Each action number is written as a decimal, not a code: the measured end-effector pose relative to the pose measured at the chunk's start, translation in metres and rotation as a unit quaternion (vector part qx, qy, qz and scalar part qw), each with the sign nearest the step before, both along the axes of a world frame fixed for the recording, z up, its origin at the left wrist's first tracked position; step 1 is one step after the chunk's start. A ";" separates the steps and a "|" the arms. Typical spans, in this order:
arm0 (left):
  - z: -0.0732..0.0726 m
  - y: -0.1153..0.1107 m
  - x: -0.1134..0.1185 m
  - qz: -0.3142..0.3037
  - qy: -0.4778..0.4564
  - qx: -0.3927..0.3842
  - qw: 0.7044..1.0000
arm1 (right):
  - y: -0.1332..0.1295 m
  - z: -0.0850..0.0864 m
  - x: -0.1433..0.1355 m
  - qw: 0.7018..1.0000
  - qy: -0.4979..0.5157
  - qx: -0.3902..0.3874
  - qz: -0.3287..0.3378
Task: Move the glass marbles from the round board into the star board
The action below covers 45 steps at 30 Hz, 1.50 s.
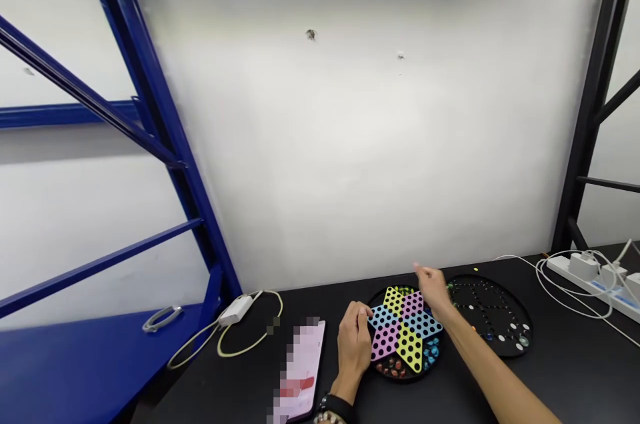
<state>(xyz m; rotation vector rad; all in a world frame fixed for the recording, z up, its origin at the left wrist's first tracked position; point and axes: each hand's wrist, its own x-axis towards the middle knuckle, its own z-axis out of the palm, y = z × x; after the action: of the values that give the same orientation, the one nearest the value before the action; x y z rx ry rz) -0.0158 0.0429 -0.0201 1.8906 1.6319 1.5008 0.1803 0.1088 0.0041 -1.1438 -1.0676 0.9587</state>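
Observation:
A Chinese checkers board (401, 329) with a pink, yellow and blue star lies on the black table. Coloured pieces sit in the pockets around the star, blue ones (431, 352) at the lower right and reddish-brown ones (391, 367) at the bottom. At the board's left rim is my left hand (355, 337), its fingers curled and closed on the edge. My right hand (434, 292) is over the upper right of the board, fingers bent and pressed together. Whatever it may hold is hidden.
A second round black board (487, 314) with several small pieces lies at the right. Left of my hand is a phone (305, 371). A white adapter (236, 311) with a cable lies farther left. A power strip (595, 284) with cables stands far right, by the wall.

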 end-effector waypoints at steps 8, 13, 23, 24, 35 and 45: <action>-0.006 0.000 -0.007 0.024 0.021 0.069 0.997 | 0.020 0.005 -0.102 0.867 -0.480 0.098 0.089; -0.010 0.000 -0.006 0.013 0.057 0.108 0.992 | 0.025 -0.016 -0.108 0.828 -0.541 0.082 0.121; -0.005 -0.001 -0.002 -0.006 0.058 0.073 0.996 | 0.012 -0.019 -0.098 0.812 -0.553 0.114 0.149; -0.005 -0.001 -0.002 -0.007 0.057 0.070 0.996 | 0.009 -0.017 -0.095 0.814 -0.548 0.117 0.154; 0.000 -0.004 0.002 0.000 0.038 0.043 0.998 | -0.010 0.007 0.065 0.919 -0.389 0.044 0.054; 0.000 -0.003 0.003 0.003 0.027 0.025 0.999 | -0.097 -0.020 0.206 0.822 -0.549 -0.149 0.003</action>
<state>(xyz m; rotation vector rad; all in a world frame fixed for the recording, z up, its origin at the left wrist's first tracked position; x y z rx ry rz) -0.0123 0.0397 -0.0200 1.9701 1.6392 1.5208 0.3862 0.0113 -0.0156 -2.0565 -1.8544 0.3983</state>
